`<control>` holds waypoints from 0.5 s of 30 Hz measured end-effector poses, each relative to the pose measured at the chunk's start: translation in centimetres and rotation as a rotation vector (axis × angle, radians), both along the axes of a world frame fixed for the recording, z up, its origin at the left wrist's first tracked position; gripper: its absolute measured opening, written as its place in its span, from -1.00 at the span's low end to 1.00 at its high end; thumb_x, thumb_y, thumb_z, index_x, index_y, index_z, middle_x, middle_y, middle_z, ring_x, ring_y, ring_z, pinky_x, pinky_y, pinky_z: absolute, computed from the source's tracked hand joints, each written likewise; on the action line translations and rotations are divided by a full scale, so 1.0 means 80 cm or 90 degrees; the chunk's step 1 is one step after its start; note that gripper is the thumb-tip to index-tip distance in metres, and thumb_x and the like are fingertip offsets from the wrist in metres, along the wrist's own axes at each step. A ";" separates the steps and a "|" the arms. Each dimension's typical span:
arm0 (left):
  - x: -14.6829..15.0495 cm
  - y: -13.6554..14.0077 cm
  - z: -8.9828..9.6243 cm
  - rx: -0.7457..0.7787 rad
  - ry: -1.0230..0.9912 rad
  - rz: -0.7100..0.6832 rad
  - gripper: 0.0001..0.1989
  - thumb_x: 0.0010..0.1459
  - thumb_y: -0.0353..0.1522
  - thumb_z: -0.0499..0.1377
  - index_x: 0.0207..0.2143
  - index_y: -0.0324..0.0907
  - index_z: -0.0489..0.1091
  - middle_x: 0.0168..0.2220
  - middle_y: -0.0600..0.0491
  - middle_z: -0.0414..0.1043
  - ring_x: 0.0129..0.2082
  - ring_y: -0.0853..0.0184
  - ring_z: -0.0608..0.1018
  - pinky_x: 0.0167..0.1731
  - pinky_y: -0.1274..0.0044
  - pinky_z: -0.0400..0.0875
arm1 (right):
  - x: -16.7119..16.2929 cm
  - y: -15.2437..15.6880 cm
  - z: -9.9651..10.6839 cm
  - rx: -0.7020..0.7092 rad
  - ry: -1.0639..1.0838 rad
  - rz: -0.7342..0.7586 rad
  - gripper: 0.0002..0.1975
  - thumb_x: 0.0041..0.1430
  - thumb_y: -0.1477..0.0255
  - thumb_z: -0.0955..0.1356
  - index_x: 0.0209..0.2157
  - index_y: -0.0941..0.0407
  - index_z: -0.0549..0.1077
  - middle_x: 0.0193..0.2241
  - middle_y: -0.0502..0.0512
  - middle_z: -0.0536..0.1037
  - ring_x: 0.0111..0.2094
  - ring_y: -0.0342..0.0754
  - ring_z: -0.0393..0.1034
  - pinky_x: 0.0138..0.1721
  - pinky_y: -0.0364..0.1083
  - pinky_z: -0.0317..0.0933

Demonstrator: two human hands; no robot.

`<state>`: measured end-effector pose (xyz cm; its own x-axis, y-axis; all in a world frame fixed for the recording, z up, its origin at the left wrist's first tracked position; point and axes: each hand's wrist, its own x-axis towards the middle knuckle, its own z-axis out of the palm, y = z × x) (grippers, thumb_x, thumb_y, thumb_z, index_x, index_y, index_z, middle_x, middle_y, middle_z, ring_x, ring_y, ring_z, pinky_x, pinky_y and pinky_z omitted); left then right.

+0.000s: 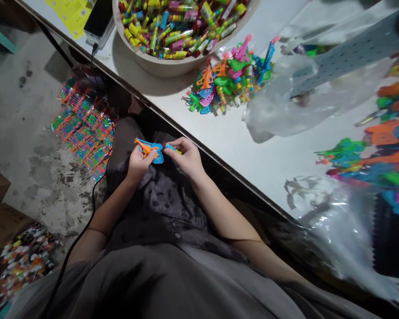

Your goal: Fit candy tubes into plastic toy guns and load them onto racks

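Note:
Over my lap, my left hand (139,165) is closed around a small blue and orange plastic toy gun (158,156) with a mesh-like blue part. My right hand (189,158) pinches a small candy tube (170,147) with a red end, held against or very near the toy's right end; whether the two touch I cannot tell. On the table above my hands lies a pile of colourful toys with candy tubes (222,82). Behind it stands a round white basin (149,66) full of similar candy tubes.
A phone (99,20) with a cable lies near the table's (173,104) left edge, by a yellow sheet (71,17). Clear plastic bags (275,110) and more toys (389,133) cover the right side. Packed toys (83,128) and cardboard boxes (6,221) are on the floor.

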<state>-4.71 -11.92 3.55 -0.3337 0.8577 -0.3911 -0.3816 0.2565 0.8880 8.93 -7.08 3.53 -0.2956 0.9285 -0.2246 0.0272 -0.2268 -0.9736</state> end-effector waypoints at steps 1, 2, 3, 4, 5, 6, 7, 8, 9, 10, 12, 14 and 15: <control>0.001 0.000 -0.001 0.000 0.001 -0.001 -0.77 -0.04 -0.40 0.30 -0.35 -0.22 0.30 -0.41 0.08 0.43 -0.34 0.38 0.51 -0.14 0.47 0.37 | 0.001 0.000 0.001 0.002 -0.002 0.000 -0.61 -0.18 0.14 0.47 -0.42 0.10 0.37 -0.38 0.04 0.52 -0.37 -0.14 0.38 -0.28 -0.12 0.30; 0.001 0.000 -0.002 0.001 0.002 -0.001 -0.77 -0.04 -0.40 0.30 -0.35 -0.22 0.29 -0.42 0.09 0.43 -0.36 0.39 0.51 -0.16 0.48 0.37 | 0.002 0.001 0.001 0.000 -0.003 0.002 -0.62 -0.18 0.16 0.48 -0.42 0.11 0.37 -0.40 0.03 0.51 -0.40 -0.15 0.37 -0.31 -0.13 0.29; 0.002 0.001 -0.002 0.003 0.002 -0.001 -0.77 -0.04 -0.40 0.30 -0.35 -0.21 0.29 -0.42 0.10 0.42 -0.37 0.40 0.50 -0.17 0.49 0.37 | 0.003 0.002 0.001 -0.007 -0.002 0.009 -0.63 -0.18 0.17 0.48 -0.42 0.11 0.38 -0.43 0.02 0.51 -0.43 -0.17 0.35 -0.35 -0.14 0.27; 0.003 0.001 -0.003 0.005 0.000 -0.001 -0.76 -0.05 -0.41 0.30 -0.36 -0.21 0.29 -0.42 0.10 0.42 -0.38 0.41 0.49 -0.18 0.50 0.37 | 0.004 0.002 0.001 -0.019 0.001 0.021 -0.63 -0.18 0.17 0.48 -0.43 0.12 0.38 -0.47 0.01 0.49 -0.47 -0.18 0.32 -0.39 -0.16 0.25; 0.004 0.001 -0.003 0.007 -0.002 0.001 -0.76 -0.05 -0.41 0.31 -0.36 -0.21 0.28 -0.42 0.10 0.42 -0.39 0.42 0.49 -0.19 0.50 0.37 | 0.006 0.003 0.000 -0.033 0.006 0.035 -0.63 -0.17 0.17 0.47 -0.42 0.12 0.38 -0.49 -0.01 0.48 -0.50 -0.20 0.30 -0.43 -0.17 0.23; 0.005 0.001 -0.003 0.008 -0.005 0.002 -0.76 -0.06 -0.42 0.31 -0.36 -0.21 0.28 -0.42 0.10 0.42 -0.39 0.42 0.49 -0.19 0.51 0.37 | 0.007 0.003 -0.001 -0.044 0.010 0.047 -0.63 -0.16 0.16 0.47 -0.42 0.12 0.38 -0.51 -0.02 0.47 -0.51 -0.20 0.28 -0.45 -0.18 0.21; 0.007 0.002 -0.003 0.009 -0.008 0.004 -0.75 -0.06 -0.42 0.31 -0.36 -0.21 0.28 -0.42 0.10 0.42 -0.39 0.42 0.49 -0.19 0.51 0.37 | 0.008 0.004 -0.002 -0.046 0.010 0.053 -0.63 -0.15 0.16 0.46 -0.42 0.13 0.38 -0.51 -0.02 0.47 -0.52 -0.21 0.27 -0.46 -0.18 0.20; 0.008 0.002 -0.003 0.008 -0.011 0.004 -0.75 -0.05 -0.42 0.31 -0.36 -0.21 0.28 -0.42 0.10 0.42 -0.39 0.42 0.49 -0.19 0.51 0.37 | 0.010 0.003 -0.004 -0.039 0.005 0.053 -0.64 -0.15 0.16 0.46 -0.42 0.13 0.38 -0.50 -0.02 0.47 -0.51 -0.21 0.28 -0.45 -0.18 0.20; 0.009 0.002 -0.004 0.006 -0.013 0.005 -0.75 -0.05 -0.41 0.31 -0.36 -0.21 0.28 -0.42 0.10 0.41 -0.39 0.42 0.49 -0.18 0.51 0.36 | 0.011 0.003 -0.005 -0.026 -0.006 0.046 -0.64 -0.14 0.16 0.46 -0.41 0.12 0.38 -0.48 -0.02 0.47 -0.50 -0.20 0.28 -0.44 -0.18 0.20; 0.010 0.002 -0.005 0.006 -0.014 0.004 -0.75 -0.05 -0.40 0.31 -0.36 -0.21 0.28 -0.43 0.10 0.41 -0.39 0.42 0.48 -0.18 0.51 0.36 | 0.013 0.003 -0.007 -0.012 -0.020 0.040 -0.64 -0.14 0.16 0.46 -0.41 0.12 0.38 -0.47 -0.01 0.48 -0.49 -0.20 0.28 -0.43 -0.18 0.20; 0.010 0.003 -0.008 0.009 -0.016 0.000 -0.73 -0.06 -0.37 0.33 -0.35 -0.21 0.29 -0.43 0.11 0.40 -0.40 0.43 0.48 -0.21 0.53 0.37 | 0.016 0.001 -0.011 0.009 -0.053 0.053 -0.65 -0.11 0.15 0.44 -0.41 0.12 0.39 -0.48 -0.02 0.46 -0.49 -0.19 0.27 -0.44 -0.17 0.18; 0.007 0.003 -0.012 0.008 -0.026 -0.015 -0.70 -0.10 -0.33 0.35 -0.37 -0.22 0.30 -0.45 0.12 0.40 -0.45 0.46 0.46 -0.30 0.56 0.37 | 0.018 0.000 -0.014 0.032 -0.089 0.090 -0.66 -0.07 0.13 0.42 -0.41 0.11 0.38 -0.52 -0.03 0.44 -0.51 -0.19 0.25 -0.47 -0.17 0.15; 0.004 0.004 -0.014 -0.003 -0.038 -0.029 -0.68 -0.12 -0.31 0.36 -0.38 -0.23 0.31 -0.47 0.12 0.40 -0.49 0.48 0.44 -0.36 0.58 0.37 | 0.018 -0.001 -0.015 0.048 -0.112 0.113 -0.66 -0.05 0.13 0.40 -0.42 0.11 0.38 -0.55 -0.03 0.42 -0.53 -0.19 0.23 -0.48 -0.18 0.13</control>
<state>-4.41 -11.61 2.43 -0.2710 0.8697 -0.4125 -0.4212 0.2782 0.8633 10.40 -7.15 2.32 -0.4177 0.8817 -0.2194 0.2301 -0.1310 -0.9643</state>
